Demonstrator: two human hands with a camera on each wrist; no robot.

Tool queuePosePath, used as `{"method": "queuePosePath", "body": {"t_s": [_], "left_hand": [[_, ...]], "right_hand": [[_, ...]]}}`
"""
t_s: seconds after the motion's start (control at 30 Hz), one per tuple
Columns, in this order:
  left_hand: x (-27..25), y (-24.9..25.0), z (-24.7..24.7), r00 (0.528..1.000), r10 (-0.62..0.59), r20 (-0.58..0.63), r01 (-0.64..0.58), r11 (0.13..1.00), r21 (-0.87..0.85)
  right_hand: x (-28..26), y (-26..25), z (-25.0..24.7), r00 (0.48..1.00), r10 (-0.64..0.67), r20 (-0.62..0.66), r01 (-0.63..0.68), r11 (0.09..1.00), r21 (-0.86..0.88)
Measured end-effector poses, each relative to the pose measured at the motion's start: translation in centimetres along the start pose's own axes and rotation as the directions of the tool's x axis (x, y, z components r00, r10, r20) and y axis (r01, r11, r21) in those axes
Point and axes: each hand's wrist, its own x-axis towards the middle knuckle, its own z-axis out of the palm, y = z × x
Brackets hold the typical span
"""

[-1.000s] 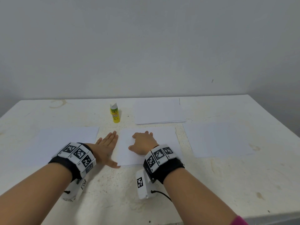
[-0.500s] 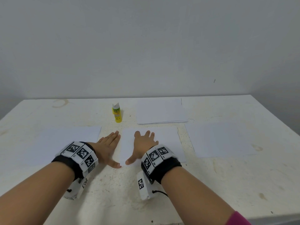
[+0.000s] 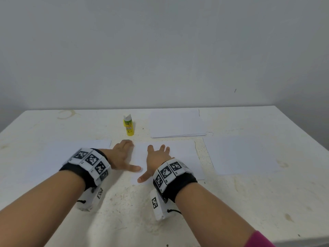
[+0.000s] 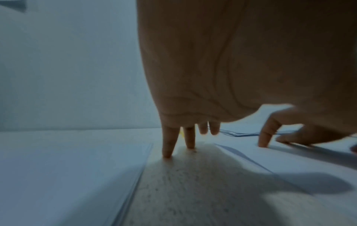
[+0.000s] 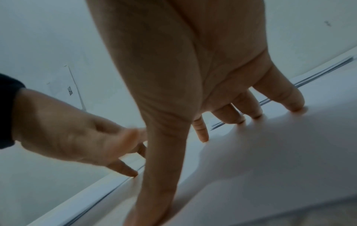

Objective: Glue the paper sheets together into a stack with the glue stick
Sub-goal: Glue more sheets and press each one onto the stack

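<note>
The table (image 3: 231,202) top looks rough and matt, with stains and small specks. The paper sheets (image 3: 243,154) are smooth, thin and matt. The glue stick (image 3: 128,126) looks like glossy plastic.

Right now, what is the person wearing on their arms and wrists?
Each wrist carries a black band topped with white blocks printed with black square markers. A white camera box with a thin black cable hangs beneath. A pink sleeve edge shows on the right arm. Both hands are bare.
</note>
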Motion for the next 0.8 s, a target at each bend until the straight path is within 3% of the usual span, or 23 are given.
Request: {"method": "queuePosePath", "body": {"t_s": [0.07,0.17,0.3,0.47,0.67,0.8], "left_hand": [[0.3,0.8,0.5,1.0,0.013,-0.023,-0.01,0.996,0.092],[0.7,1.7,1.2,0.999,-0.008,0.047,-0.002,0.98,0.201],[1.0,1.2,1.6,0.999,0.016,0.052,-0.029,0.965,0.261],[1.1,0.9,1.7,0.997,0.042,0.071,-0.059,0.967,0.249],[1.4,0.8,1.9,0.995,0.034,0.095,-0.058,0.965,0.255],[1.6,0.5,1.9,0.994,0.042,0.1,-0.063,0.973,0.22]], "right_hand": [[0.4,-0.1,0.2,1.0,0.0,-0.001,0.0,0.999,-0.039],[0.4,-0.2,0.4,1.0,-0.004,-0.023,0.003,0.999,-0.034],[0.1,0.0,0.5,0.992,-0.046,-0.114,0.035,0.995,-0.091],[-0.4,0.2,-1.0,0.988,-0.074,-0.135,0.049,0.982,-0.183],[0.6,0.3,0.2,0.969,-0.243,0.05,0.248,0.949,-0.196],[0.1,3.7,-1.2,0.975,-0.213,0.071,0.223,0.948,-0.227]]}}
